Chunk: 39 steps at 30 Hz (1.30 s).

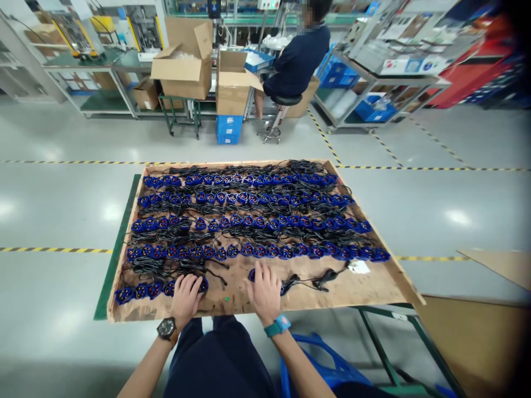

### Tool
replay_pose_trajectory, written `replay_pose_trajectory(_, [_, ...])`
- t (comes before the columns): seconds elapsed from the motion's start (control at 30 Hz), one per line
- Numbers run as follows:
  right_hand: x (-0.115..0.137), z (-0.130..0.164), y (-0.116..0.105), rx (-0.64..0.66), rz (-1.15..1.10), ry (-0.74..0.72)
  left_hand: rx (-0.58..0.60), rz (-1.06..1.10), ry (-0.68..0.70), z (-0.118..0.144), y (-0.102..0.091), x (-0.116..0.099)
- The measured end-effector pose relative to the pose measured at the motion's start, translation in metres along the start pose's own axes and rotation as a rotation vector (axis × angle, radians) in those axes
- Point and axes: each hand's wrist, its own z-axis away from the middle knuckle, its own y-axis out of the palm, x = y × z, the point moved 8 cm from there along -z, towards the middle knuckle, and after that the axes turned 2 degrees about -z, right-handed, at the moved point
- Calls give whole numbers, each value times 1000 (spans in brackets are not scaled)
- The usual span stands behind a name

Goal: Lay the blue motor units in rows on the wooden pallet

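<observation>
A shallow wooden tray [232, 298] holds several rows of blue round parts [222, 252] with coloured insides, and bundled black cables [149, 265] lie between the rows. My left hand [186, 298] is at the front row, its fingers closed over a blue round part [203, 285] that is partly covered. To its right, my right hand [266, 290] grips another blue round part [251, 275], mostly hidden under the fingers. From this part a black cable [321, 281] runs right along the tray floor.
White paper [359, 267] lies at the tray's right side, and a small green piece [227, 299] between my hands. A blue plastic stool or chair [327, 359] stands below. Beyond the aisle, a person [302, 55] sits near open cardboard boxes [234, 94]. Cardboard [477, 342] is at the right.
</observation>
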Motion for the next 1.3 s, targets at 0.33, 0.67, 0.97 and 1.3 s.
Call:
replay_pose_trajectory(0.33, [58, 25, 22, 325, -248, -546, 6, 7, -19, -6, -10, -5])
replay_pose_trajectory(0.67, [36, 23, -1, 190, -505, -560, 66, 284, 143, -35, 10, -85])
replay_pose_trajectory(0.97, [-81, -5, -19, 277, -52, -84, 338, 237, 431, -38, 49, -113])
replay_pose_trajectory(1.3, [-64, 14, -69, -17, -469, -179, 204, 137, 186, -7, 33, -97])
